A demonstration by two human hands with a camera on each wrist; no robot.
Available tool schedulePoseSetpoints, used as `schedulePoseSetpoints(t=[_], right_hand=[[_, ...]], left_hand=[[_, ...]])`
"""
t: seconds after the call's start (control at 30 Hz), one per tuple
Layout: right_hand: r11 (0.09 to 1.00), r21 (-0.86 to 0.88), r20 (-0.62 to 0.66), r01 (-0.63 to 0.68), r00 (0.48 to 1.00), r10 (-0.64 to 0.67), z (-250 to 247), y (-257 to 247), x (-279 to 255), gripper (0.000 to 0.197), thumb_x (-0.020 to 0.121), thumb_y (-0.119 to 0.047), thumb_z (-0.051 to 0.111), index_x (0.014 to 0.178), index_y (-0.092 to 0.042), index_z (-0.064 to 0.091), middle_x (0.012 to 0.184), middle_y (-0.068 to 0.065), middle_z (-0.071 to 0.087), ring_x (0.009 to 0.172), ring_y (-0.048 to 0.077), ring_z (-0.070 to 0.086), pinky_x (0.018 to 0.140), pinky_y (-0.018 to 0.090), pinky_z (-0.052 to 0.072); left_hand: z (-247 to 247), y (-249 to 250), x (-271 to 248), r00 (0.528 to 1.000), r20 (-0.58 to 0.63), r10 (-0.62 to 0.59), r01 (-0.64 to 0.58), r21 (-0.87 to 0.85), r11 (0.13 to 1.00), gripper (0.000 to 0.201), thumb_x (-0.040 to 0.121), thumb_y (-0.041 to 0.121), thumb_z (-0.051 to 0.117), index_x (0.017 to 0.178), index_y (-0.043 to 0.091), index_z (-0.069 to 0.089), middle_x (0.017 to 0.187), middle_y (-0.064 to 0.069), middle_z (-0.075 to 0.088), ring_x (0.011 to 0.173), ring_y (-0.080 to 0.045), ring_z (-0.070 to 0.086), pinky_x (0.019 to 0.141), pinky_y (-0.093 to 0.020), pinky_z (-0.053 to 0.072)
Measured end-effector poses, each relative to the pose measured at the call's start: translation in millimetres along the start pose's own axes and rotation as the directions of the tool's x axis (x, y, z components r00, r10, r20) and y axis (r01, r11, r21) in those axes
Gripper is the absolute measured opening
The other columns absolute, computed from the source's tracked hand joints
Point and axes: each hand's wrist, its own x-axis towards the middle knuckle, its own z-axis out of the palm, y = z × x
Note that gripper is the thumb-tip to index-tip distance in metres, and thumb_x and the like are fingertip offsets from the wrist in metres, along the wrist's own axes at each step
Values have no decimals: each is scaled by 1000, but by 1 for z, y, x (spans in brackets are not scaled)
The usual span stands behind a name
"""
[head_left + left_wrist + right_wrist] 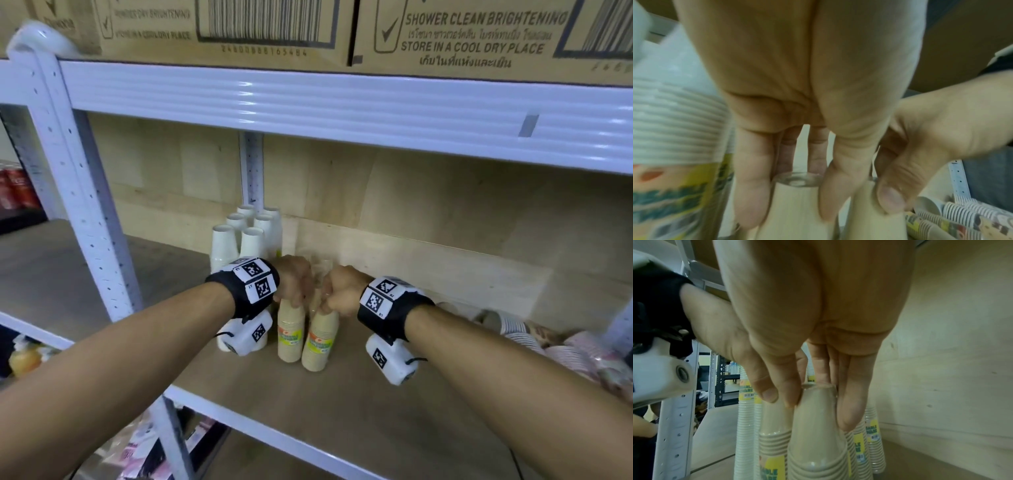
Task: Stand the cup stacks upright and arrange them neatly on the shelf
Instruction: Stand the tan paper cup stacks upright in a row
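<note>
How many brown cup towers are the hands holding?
2: the left hand grips the left brown stack, the right hand the right brown stack. More may hide behind.

head view above, wrist views close (shared cup stacks (305, 329))

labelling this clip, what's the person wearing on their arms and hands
Both forearms are bare, no sleeves or gloves. Each wrist carries a black strap with white square fiducial tags on top, and a white camera pod hanging beneath, itself tagged, with a thin black cable.

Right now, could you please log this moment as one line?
left hand: grips left beige stack | right hand: grips right beige stack | both upright
</note>
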Motion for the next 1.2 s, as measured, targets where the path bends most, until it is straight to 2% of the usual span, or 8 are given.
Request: schedulePoseSetpoints(t=[0.1,0.2,0.33,0.5,0.73,0.87,0.97,1.2], right_hand=[[999,17,-16,36,999,-36,2,-10,2,20,80,-15,75,78,-15,55,79,0,57,68,12,54,51,21,39],[999,12,-15,29,999,-29,7,-17,9,25,76,-17,78,66,-18,56,87,8,67,82,21,64,68,29,52],[999,12,-27,32,999,-32,12,-20,13,18,75,-18,79,82,-4,70,92,13,69,85,24,66,70,32,54],[999,17,-42,52,998,-51,15,-20,13,16,77,-19,78,74,-13,64,86,10,66,78,19,61,62,28,47],[996,82,-91,37,995,-29,12,-11,11,28,77,-34,75,89,-9,75,94,9,74,88,22,69,80,38,57],[988,149,-121,40,992,-22,5,-2,2,23,79,-44,74,87,-22,72,90,-4,70,88,16,64,81,31,53],[996,88,-172,-17,985,32,1,14,-5,14,85,-40,68,75,-29,67,86,-5,66,84,16,62,74,28,51],[977,-6,-204,-211,957,206,-7,73,-22,25,85,-34,64,102,-17,71,100,4,69,94,24,65,84,37,55]], left_hand=[[4,-8,-1,999,-32,-9,9,19,1000,25,77,4,73,102,5,71,105,-12,70,96,-28,68,65,-31,52],[7,-13,-1,999,-49,9,-7,50,999,28,77,4,72,105,8,71,108,-9,70,98,-26,67,79,-35,57],[10,-13,-2,995,-89,46,-31,162,986,31,82,9,69,113,10,67,111,-6,67,101,-24,64,86,-38,57],[10,-10,-5,991,-109,74,-56,164,985,28,86,10,66,114,7,66,112,-9,66,103,-25,63,80,-31,52],[2,-9,0,993,-95,64,-53,115,992,22,86,9,64,107,7,69,103,-9,68,96,-24,65,72,-30,52],[-10,0,1,989,-126,78,-58,156,986,17,84,6,60,99,5,70,96,-7,68,82,-20,64,51,-22,42],[-19,8,9,978,-172,119,-107,80,991,18,86,12,63,104,15,68,96,4,63,85,-15,59,56,-20,40],[-17,42,36,959,-171,227,-239,-54,969,24,82,13,64,97,31,61,106,5,54,93,-19,61,72,-36,57]])
